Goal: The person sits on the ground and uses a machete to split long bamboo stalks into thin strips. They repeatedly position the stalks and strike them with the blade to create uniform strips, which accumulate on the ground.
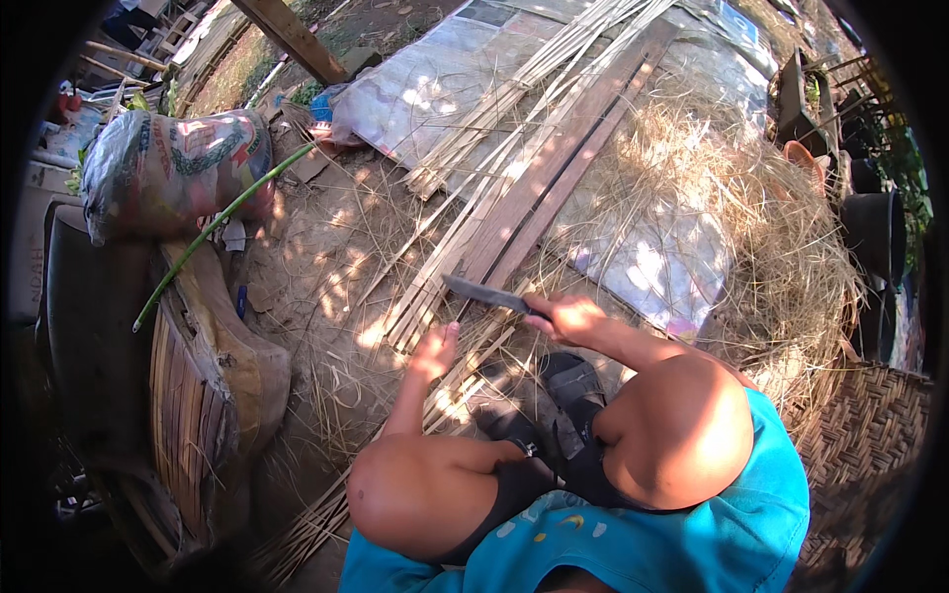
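My right hand (pixel 571 319) is wrapped round the dark handle of a knife (pixel 486 294), its long grey blade pointing left over the lower end of the wooden planks. My left hand (pixel 435 350) is closed just below and left of the blade. It pinches what looks like a thin strip, a dark line rising from the fingers toward the blade; most of the strip is hidden. Long pale split bamboo strips (pixel 484 222) lie beside the planks (pixel 554 173), running away to the far right. More strips (pixel 450 400) lie under my left forearm.
Curly shavings (pixel 781 237) are heaped on the right over a pale sheet (pixel 415 109). A woven mat (pixel 870 445) lies at the lower right. On the left, a stuffed sack (pixel 178 163), a green stalk (pixel 227 217) and a wooden block (pixel 232 346) stand near a dark container (pixel 94 346).
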### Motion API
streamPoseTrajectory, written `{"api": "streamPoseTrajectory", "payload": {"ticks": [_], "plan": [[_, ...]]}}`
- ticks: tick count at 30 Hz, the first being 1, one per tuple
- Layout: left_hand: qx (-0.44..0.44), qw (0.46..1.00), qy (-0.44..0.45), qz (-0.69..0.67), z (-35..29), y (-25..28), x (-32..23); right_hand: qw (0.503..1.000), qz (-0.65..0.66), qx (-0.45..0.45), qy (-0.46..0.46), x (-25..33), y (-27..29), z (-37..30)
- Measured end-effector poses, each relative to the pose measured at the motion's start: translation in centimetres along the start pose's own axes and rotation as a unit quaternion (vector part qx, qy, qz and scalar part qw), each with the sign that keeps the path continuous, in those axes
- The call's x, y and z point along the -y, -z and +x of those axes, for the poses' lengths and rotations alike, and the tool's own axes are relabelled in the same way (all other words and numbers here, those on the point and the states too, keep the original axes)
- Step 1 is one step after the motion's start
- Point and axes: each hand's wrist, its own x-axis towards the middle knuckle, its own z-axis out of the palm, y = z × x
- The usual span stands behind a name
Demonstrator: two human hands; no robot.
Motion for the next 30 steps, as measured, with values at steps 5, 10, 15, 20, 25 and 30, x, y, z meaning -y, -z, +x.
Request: {"api": "streamPoseTrajectory", "payload": {"ticks": [5, 10, 15, 20, 25, 30], "plan": [[-0.064, 0.991, -0.078, -0.087, -5.6, -1.6, 10.2, 0.976, -0.056, -0.148, -0.153, -9.4, 6.3, 4.0], [0.019, 0.983, 0.041, -0.178, -7.2, -1.3, 15.7, 0.909, -0.177, -0.292, -0.24, -21.9, 14.3, 4.4], [-0.185, 0.977, -0.101, -0.046, -4.0, -2.8, 5.3, 0.987, 0.01, -0.11, -0.116, -4.2, 1.4, 1.4], [-0.219, 0.953, -0.187, 0.091, -2.6, -3.4, 6.2, 1.0, 0.026, 0.005, 0.002, 2.1, -2.7, -0.3], [-0.108, 0.984, -0.102, 0.094, -4.4, -1.7, 5.8, 0.901, -0.169, -0.295, -0.268, -21.7, 14.0, 3.0], [-0.122, 0.978, -0.129, -0.114, -2.6, -1.5, 4.9, 0.985, -0.02, -0.127, -0.113, -6.4, 5.6, 2.9]]}}
